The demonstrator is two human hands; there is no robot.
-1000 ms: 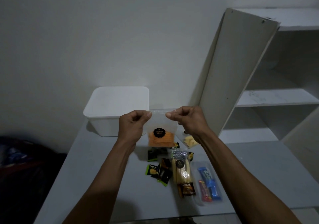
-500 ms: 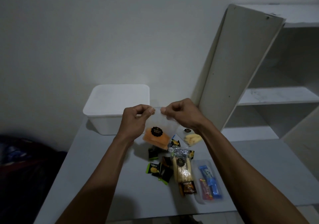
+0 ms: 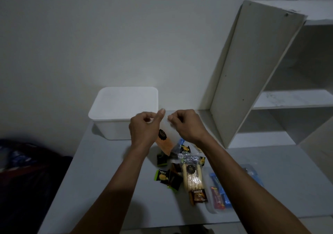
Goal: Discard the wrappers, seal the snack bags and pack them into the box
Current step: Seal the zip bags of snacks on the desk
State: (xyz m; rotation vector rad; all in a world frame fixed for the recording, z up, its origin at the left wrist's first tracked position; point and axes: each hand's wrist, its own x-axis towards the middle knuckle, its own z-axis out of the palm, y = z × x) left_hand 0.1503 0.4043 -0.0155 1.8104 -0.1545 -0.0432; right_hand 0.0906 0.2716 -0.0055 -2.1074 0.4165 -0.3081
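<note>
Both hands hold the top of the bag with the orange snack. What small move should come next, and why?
Probably pinch along the top edge to finish sealing: the left hand and right hand grip the orange snack bag at its top, held above the table, and the white box is lidded.

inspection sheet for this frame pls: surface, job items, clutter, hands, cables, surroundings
Surface: grey table, snacks bunched in the middle.
Job's things: clear bag of orange snacks held up by its top edge; white box behind it, lid on; bag of pale sticks lying flat; clear pouch of blue and red items at right.
Clutter: small dark wrappers scattered left of the sticks.
Grippers: left hand and right hand both pinch the orange bag's top.
Cables: nothing seen.
Surroundings: white shelf unit at right with a loose panel leaning; dark bundle at left, unclear.
</note>
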